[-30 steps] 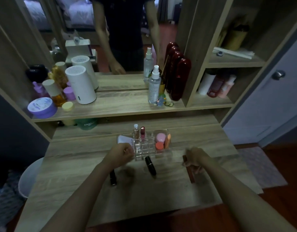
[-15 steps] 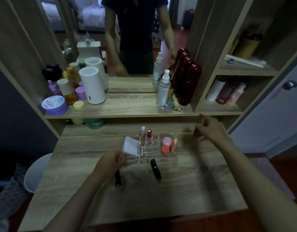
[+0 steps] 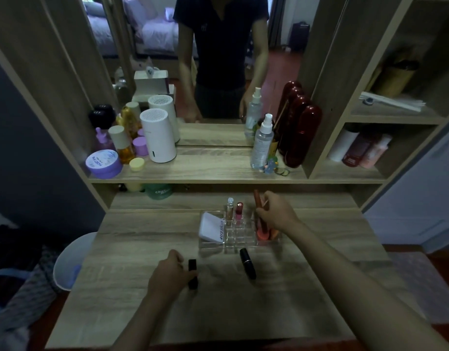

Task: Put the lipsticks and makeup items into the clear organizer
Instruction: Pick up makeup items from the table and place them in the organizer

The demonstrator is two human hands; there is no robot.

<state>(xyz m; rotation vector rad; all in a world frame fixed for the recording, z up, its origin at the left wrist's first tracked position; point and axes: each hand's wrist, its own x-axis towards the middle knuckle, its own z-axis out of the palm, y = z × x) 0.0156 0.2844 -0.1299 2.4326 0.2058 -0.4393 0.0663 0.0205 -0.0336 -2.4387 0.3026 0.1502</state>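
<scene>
The clear organizer [image 3: 237, 240] stands mid-desk. It holds a white compact [image 3: 211, 227] at its left, two upright tubes [image 3: 234, 210] in the middle slots and pink and orange sponges [image 3: 263, 234] at its right. My right hand [image 3: 276, 211] is over the right compartment, shut on a slim reddish-brown tube [image 3: 257, 200] held upright. My left hand [image 3: 169, 276] rests on the desk, fingers touching a small black lipstick [image 3: 192, 273]. Another black lipstick [image 3: 248, 263] lies loose in front of the organizer.
A raised shelf [image 3: 208, 171] behind the desk carries jars, a white cylinder [image 3: 158, 138], a spray bottle [image 3: 262, 143] and dark red cases [image 3: 300, 133]. A mirror stands above it. A white bin [image 3: 71, 259] sits left of the desk.
My right hand lifted the reddish-brown tube off the desk's right side and carried it left, over the organizer's right compartment. My left hand drew back from the organizer to the small black lipstick.
</scene>
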